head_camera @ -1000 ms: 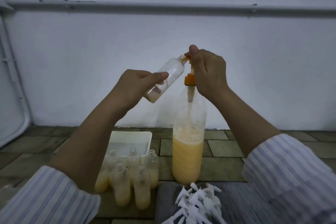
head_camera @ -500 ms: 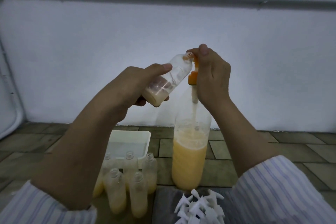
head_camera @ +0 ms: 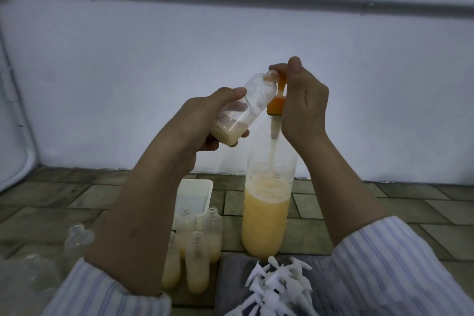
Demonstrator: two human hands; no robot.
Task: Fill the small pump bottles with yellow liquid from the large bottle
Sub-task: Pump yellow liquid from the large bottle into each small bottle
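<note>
My left hand (head_camera: 205, 120) grips a small clear bottle (head_camera: 246, 108), tilted with its open neck up and to the right against the spout of an orange pump (head_camera: 276, 104). A little pale yellow liquid sits in its lower end. My right hand (head_camera: 302, 108) grips the orange pump head, thumb on top. The pump stands on the large clear bottle (head_camera: 266, 213), which rests on the tiled floor about half full of yellow liquid.
Several small open bottles with yellow liquid (head_camera: 195, 246) stand on the floor below my left arm, before a white tray (head_camera: 197, 185). Empty clear bottles (head_camera: 77, 238) lie at lower left. A heap of white pump tops (head_camera: 279, 287) lies on a grey cloth. A white wall stands close behind.
The liquid level in the small bottle has risen slightly. My right thumb now sits on top of the pump head. The camera has tipped down a little.
</note>
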